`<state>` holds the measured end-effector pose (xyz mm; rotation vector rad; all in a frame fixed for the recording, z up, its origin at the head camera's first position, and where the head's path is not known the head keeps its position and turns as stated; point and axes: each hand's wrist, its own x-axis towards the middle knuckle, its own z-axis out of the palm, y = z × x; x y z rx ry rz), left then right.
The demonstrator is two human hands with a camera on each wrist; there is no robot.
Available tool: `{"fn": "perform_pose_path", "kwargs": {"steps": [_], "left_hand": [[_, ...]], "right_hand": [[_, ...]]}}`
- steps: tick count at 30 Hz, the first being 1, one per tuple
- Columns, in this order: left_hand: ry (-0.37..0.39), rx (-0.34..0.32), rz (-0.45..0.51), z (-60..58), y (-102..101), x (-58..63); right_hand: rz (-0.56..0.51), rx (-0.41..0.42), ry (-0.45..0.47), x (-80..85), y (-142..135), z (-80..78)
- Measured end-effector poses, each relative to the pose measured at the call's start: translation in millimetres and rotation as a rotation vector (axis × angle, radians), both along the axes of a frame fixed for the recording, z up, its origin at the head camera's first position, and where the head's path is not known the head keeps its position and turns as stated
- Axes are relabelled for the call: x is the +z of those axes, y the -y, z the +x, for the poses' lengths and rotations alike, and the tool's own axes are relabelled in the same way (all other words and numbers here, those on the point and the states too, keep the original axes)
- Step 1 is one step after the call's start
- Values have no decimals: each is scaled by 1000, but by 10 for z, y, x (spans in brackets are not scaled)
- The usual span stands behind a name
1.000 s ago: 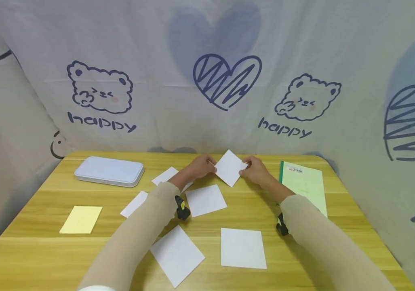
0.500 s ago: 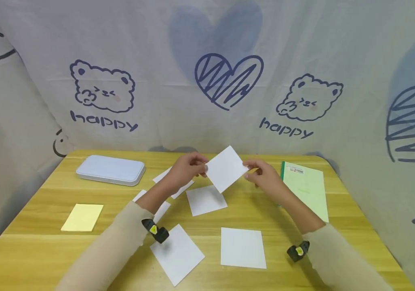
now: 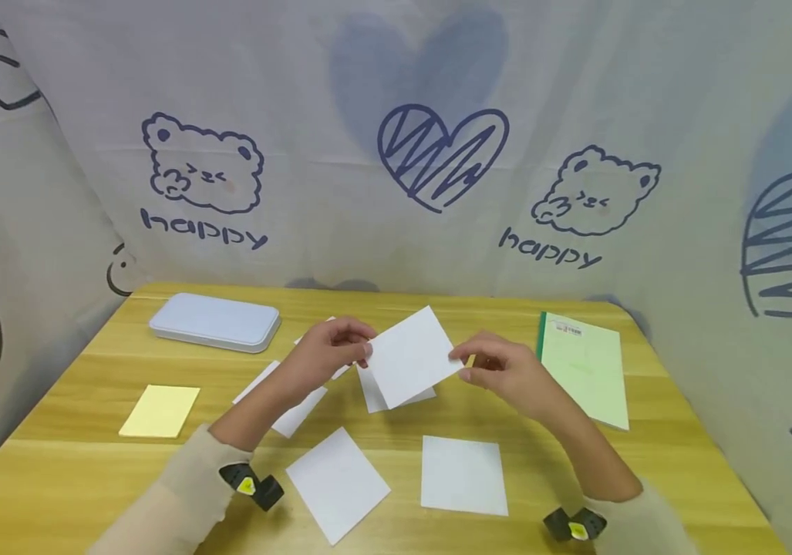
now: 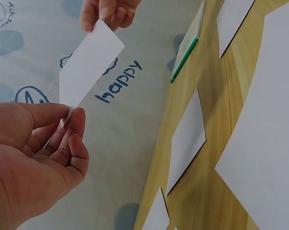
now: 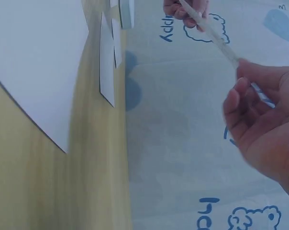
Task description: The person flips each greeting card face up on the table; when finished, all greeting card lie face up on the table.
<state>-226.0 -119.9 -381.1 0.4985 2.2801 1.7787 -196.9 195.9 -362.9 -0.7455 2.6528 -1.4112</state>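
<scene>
Held paper (image 3: 415, 357): a white square, tilted and up in the air above the middle of the desk (image 3: 42, 493); I take it as the clock's centre, twelve toward the cloth (image 3: 340, 247).
Left hand (image 3: 329, 351): at nine o'clock, thumb and fingers closed in a pinch on the paper's corner, the rest of the fingers curled loosely.
Right hand (image 3: 507, 374): at three o'clock, pinching the opposite corner, barely parted beyond the paper's thickness.
Lower paper (image 3: 376, 395): flat on the desk toward six, partly hidden by the one held above it.
Diamond-turned paper (image 3: 338, 486): flat at seven.
Straighter paper (image 3: 463, 475): flat at five.
Papers by the left arm: white pieces (image 3: 298, 416) between eight and nine, partly covered by arm and hand; how many, I can't tell.
Yellow pad (image 3: 160, 411): farther out, just short of nine.
Pale case (image 3: 215, 321): just past nine, lid shut.
Green notebook (image 3: 586, 370): three o'clock, beyond the right hand.
Cloth: printed with bears, hearts and "happy".
</scene>
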Motion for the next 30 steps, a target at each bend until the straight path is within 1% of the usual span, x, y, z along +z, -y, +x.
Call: {"fn": "perform_pose_path", "kwargs": {"steps": [5,8,11,14,17,21,25,30], "left_hand": [[21,-21,-26,5,4,-36],[33,-37,-48,0,22,-45],[39,-52,-75,-18,44,-33],[49,-61,-86,-22,54,-5],[54,-74,-57,-20,51,15],[52,-85,14,-11,54,38],[34,-69,70,-3,71,49],[-9,-5,79,-9,84,50]], "right_hand": [[-56,60,-80,-113,26,90],[-75,59,-89,-142,48,103],[-136,8,-53,-150,65,91],[-232,-58,-23,-188,78,61],[-296,-111,-32,-240,86,26],[-334,-167,-35,-285,102,-4],[-361,-207,-7,-294,129,-9],[-383,-208,40,-282,166,-13]]}}
